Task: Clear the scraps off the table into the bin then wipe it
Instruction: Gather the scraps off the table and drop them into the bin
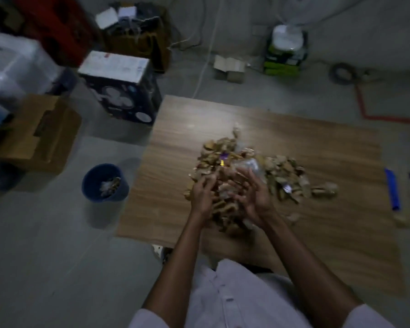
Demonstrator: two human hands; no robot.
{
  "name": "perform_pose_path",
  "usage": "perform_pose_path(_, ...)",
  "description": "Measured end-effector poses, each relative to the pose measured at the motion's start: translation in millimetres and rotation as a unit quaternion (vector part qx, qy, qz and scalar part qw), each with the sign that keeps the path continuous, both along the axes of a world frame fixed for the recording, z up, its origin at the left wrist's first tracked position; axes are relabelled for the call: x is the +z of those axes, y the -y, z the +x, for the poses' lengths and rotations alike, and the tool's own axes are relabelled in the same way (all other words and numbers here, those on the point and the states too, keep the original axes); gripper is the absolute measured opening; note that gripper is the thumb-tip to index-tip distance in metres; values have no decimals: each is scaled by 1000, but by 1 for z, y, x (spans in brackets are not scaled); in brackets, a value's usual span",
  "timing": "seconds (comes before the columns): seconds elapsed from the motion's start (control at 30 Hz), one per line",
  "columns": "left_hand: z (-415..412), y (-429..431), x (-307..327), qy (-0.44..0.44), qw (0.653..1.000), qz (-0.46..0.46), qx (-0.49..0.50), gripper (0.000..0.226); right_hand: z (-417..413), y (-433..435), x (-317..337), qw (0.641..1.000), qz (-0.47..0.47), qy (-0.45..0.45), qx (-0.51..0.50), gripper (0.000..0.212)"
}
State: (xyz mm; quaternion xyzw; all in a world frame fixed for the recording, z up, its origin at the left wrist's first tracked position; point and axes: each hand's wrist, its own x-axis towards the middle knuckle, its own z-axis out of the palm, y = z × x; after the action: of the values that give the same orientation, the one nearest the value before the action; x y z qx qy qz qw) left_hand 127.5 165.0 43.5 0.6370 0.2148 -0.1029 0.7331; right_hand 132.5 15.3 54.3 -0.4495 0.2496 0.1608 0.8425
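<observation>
Gripping a clump of scraps [225, 207] with left hand [202, 196] and right hand [256, 200], fingers curled in from both sides, palms facing each other. Blurred, so cannot tell whether clump is lifted or resting. Remaining scraps heaped mid table [175, 138], trailing toward table's right side. Blue strip [392, 190] lying along table's right edge. Blue bin [90, 178] on floor just left of table, some scraps already inside. Cardboard box [40, 138] further left of table. Fan box [121, 91] beyond table's far left corner.
</observation>
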Motion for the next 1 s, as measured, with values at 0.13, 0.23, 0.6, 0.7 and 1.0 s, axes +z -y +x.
perform_pose_path(0.13, -42, 44, -32, 20, 872, 454, -182, 64, -55, 82, -27, 949, -306, 81, -14, 26)
perform_pose_path(0.23, -60, 58, -49, 21, 843, 475, -250, 98, -86, 116, -61, 847, -514, 122, 53, 57)
perform_pose_path(0.6, -56, 94, -70, 32, 802, 485, -348, 58, -109, 120, -107, 816, -506, 153, 235, 131)
perform_pose_path(0.7, -51, 96, -71, 78, 860, 406, -298, 51, -94, 109, -107, 818, -496, 178, 230, 132)
perform_pose_path(1.0, -34, 90, -46, -46, 962, 146, -224, 58, -44, 59, -93, 778, -559, 194, 212, 90)
